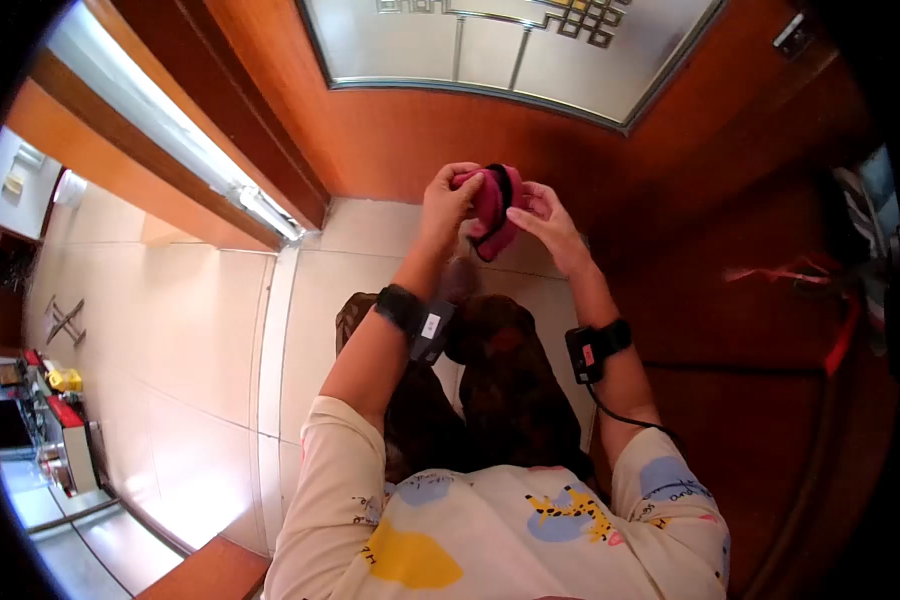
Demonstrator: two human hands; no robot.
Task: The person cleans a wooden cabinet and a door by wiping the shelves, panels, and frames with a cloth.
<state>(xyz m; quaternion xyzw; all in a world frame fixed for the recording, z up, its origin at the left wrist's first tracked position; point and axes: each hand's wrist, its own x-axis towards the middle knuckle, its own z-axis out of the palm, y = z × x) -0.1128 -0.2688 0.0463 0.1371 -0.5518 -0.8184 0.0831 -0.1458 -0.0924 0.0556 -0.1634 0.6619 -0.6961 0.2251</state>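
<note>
Item (495,210), pink with a black band, soft-looking, exact kind not made out; parts of its sides are covered by fingers. Dark trousers (515,400), partly hidden by the left forearm (365,365) and its strapped device (430,335); feet hard to discern. Striped bundle (867,215), at the right, in shadow, run into the black surround of the view. Yellow object (65,378), far left, too small to identify. Floor (345,250), pale tile, its far edge meeting the foot of the wooden door (400,140); pale strip (276,345) along its left side, with open tile beyond as far as a folding stool (65,322). Item is held above the floor, near that far edge, with the door close ahead and freer room leftward. Left hand (452,203): thumb laid across the item, fingers curled, gripping its left side. Right hand (548,222): thumb and fingers slightly parted, pinching its right side, thumb tip touching near the band.
</note>
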